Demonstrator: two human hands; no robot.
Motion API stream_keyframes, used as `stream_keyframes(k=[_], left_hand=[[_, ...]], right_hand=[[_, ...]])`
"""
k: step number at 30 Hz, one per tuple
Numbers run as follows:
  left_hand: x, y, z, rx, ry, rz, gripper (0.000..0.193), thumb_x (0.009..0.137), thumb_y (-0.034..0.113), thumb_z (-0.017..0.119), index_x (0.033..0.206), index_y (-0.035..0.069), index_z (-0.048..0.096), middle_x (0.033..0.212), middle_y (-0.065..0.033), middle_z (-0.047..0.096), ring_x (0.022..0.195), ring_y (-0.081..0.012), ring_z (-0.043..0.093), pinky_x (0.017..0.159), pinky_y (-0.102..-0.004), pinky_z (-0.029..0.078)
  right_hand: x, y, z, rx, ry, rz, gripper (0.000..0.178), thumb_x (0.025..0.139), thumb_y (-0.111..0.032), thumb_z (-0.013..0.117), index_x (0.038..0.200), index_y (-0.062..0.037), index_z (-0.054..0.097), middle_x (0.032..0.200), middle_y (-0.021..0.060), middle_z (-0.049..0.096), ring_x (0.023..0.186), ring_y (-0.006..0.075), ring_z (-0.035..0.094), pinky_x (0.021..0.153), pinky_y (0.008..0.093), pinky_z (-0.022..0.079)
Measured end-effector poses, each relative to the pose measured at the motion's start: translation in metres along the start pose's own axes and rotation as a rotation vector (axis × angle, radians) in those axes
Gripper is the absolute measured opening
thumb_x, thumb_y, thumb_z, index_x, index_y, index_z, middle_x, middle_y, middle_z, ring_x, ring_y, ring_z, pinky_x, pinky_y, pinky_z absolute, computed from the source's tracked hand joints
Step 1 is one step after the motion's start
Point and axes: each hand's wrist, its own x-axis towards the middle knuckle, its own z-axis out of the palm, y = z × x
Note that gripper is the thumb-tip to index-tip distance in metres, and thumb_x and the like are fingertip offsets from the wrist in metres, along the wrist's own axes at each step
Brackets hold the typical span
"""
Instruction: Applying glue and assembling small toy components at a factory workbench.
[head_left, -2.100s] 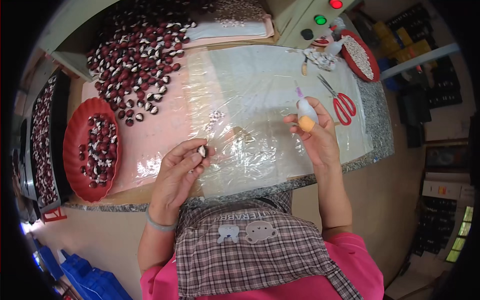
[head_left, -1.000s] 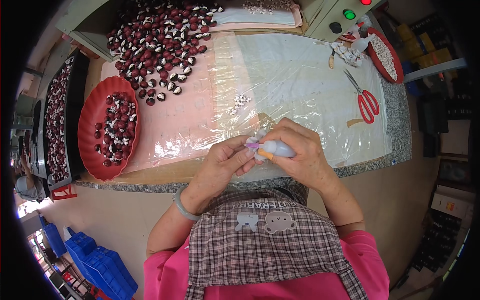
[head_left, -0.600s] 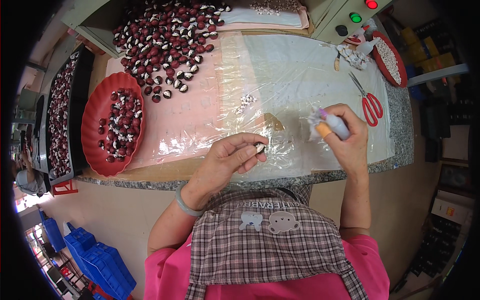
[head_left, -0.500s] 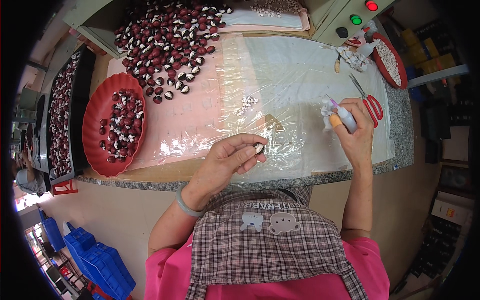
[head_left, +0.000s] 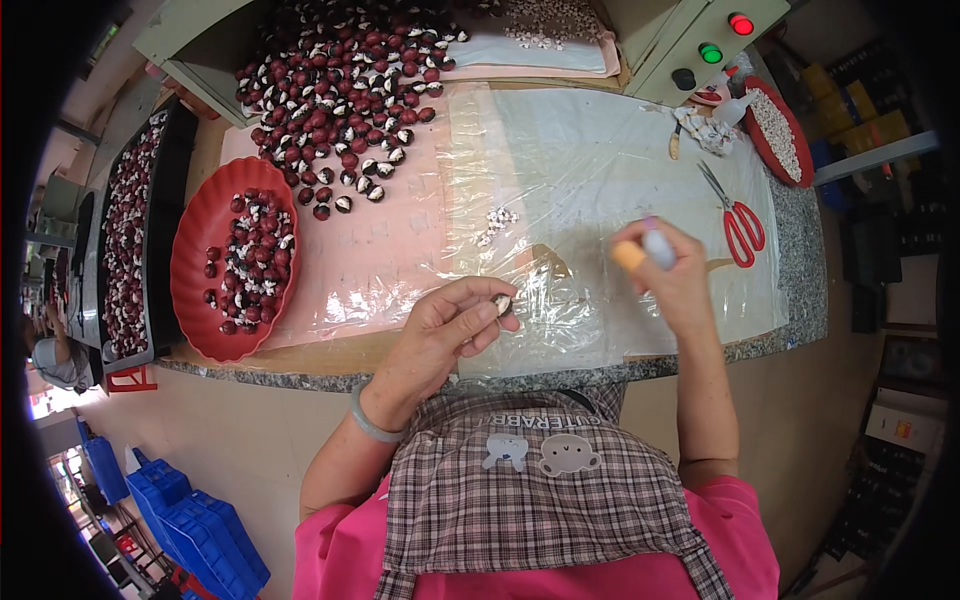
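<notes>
Between the thumb and fingers of my left hand [head_left: 452,318] is a small round dark piece with a white part [head_left: 501,303], held over the table's near edge. My right hand [head_left: 668,275], smeared by motion, grips a small squeeze bottle [head_left: 658,248] with a purple tip; an orange cover [head_left: 628,256] sits on one finger. A cluster of tiny white pieces [head_left: 497,224] lies on the clear plastic sheet beyond my left hand. Farther off, a large heap of dark red and black balls with white parts [head_left: 340,120] spreads out of an open metal box.
A red scalloped tray [head_left: 190,300] of similar balls stands at left, beside a black crate [head_left: 165,200] full of them. Red-handled scissors [head_left: 742,232], crumpled white tissue [head_left: 708,128] and a red dish of small white pieces [head_left: 795,150] lie at right. Blue crates [head_left: 205,530] stand on the floor.
My right hand has left the white tissue by the scissors and moved left with the squeeze bottle, toward my left hand. My left hand still holds the dark piece, slightly shifted left.
</notes>
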Motion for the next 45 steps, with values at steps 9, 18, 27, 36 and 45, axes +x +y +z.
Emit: stream_keyframes(k=[9,18,27,36,45], left_hand=[[-0.007,0.006,-0.004,-0.038,0.064,0.044,0.03,0.097,0.01,0.054,0.125,-0.001,0.056,0.096,-0.0111,0.066,0.063,-0.0047,0.038,0.058,-0.0162,0.034],[-0.007,-0.001,-0.014,-0.186,-0.006,0.106,0.029,0.097,0.01,0.055,0.124,0.001,0.056,0.101,-0.0126,0.065,0.063,-0.0054,0.039,0.056,-0.0162,0.034],[-0.008,-0.002,-0.015,-0.189,-0.006,0.112,0.028,0.097,0.01,0.055,0.124,0.002,0.055,0.101,-0.0123,0.064,0.062,-0.0057,0.039,0.056,-0.016,0.033],[-0.005,-0.004,-0.012,-0.091,-0.005,0.136,0.028,0.098,0.011,0.054,0.125,0.003,0.055,0.1,-0.0069,0.064,0.066,-0.0043,0.041,0.056,-0.0169,0.032],[-0.009,-0.003,-0.003,0.111,0.123,0.119,0.031,0.096,0.01,0.059,0.126,0.003,0.055,0.097,0.0003,0.061,0.07,-0.0039,0.044,0.06,-0.0177,0.037]], right_hand=[[0.044,0.019,0.08,-0.521,0.011,-0.381,0.023,0.08,-0.014,0.072,0.101,-0.0065,0.071,0.089,0.0118,0.062,0.079,0.0312,0.064,0.071,0.0383,0.051],[0.05,0.015,0.083,-0.608,-0.068,-0.422,0.018,0.079,-0.013,0.072,0.096,-0.0061,0.067,0.09,0.0096,0.062,0.08,0.0299,0.063,0.07,0.0382,0.05],[0.037,0.001,0.072,-0.334,-0.122,-0.193,0.015,0.078,-0.005,0.07,0.09,-0.0022,0.063,0.084,0.0073,0.066,0.072,0.0178,0.063,0.065,0.0303,0.05],[-0.009,-0.025,0.078,0.05,-0.306,-0.132,0.014,0.079,0.002,0.066,0.092,-0.0015,0.063,0.084,0.0039,0.068,0.081,0.0098,0.063,0.073,0.0254,0.051],[-0.019,-0.012,0.089,-0.068,-0.198,-0.204,0.013,0.077,-0.002,0.073,0.087,-0.0014,0.066,0.083,0.0095,0.069,0.074,0.0154,0.067,0.066,0.0276,0.052]])
